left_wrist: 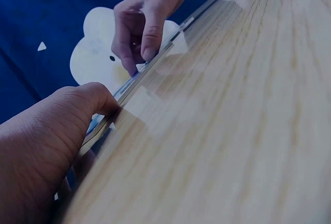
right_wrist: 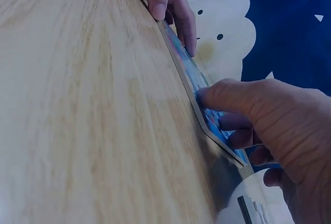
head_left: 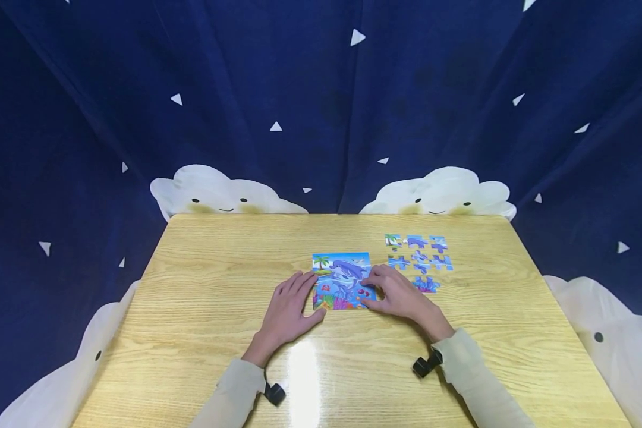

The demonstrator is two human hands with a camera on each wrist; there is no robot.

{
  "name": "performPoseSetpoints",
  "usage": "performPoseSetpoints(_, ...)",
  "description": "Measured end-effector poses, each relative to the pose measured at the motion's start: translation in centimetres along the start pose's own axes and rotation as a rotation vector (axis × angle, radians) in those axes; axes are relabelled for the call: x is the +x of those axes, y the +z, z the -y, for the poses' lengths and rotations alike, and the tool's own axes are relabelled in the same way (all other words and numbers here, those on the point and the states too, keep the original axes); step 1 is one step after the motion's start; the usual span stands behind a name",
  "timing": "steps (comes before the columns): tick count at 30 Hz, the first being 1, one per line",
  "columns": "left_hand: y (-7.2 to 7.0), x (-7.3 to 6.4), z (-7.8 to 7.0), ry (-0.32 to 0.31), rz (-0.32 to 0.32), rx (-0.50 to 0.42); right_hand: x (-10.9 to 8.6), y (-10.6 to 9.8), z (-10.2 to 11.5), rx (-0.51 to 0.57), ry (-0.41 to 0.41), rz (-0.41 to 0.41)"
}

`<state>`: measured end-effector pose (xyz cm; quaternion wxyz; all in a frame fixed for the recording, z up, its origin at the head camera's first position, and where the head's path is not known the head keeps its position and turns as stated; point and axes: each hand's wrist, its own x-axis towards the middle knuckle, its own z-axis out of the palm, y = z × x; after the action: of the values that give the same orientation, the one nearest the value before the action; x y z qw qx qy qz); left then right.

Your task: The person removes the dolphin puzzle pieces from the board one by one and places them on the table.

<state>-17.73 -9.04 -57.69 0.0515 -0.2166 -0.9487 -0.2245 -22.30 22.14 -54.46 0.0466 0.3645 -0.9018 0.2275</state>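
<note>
A picture board [head_left: 342,267] showing dolphins, a palm tree and coral lies flat on the table. My left hand [head_left: 291,306] rests at its left side, fingers extended along the edge and thumb near the lower left corner. My right hand [head_left: 401,294] is over the board's lower right part, pinching a puzzle piece against its surface between thumb and curled fingers; the hand hides most of that piece. In the right wrist view the thumb [right_wrist: 222,95] bears on the board's face close to its front edge.
Several loose puzzle pieces [head_left: 419,258] lie in spaced rows right of the board, one partly behind my right hand. The wooden table [head_left: 203,285] backs onto a dark blue curtain [head_left: 246,89] with white triangles and clouds. A bright reflection crosses the near tabletop.
</note>
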Motion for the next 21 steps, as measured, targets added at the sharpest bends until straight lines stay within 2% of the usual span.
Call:
performPoseSetpoints(10,0.1,-0.1,-0.1,0.014,-0.023,-0.025,0.6,0.4,-0.3,0.014,0.008,-0.031)
performPoseSetpoints(21,-0.1,-0.1,-0.2,0.009,-0.015,-0.013,-0.8,0.1,0.0,0.103,0.034,-0.012)
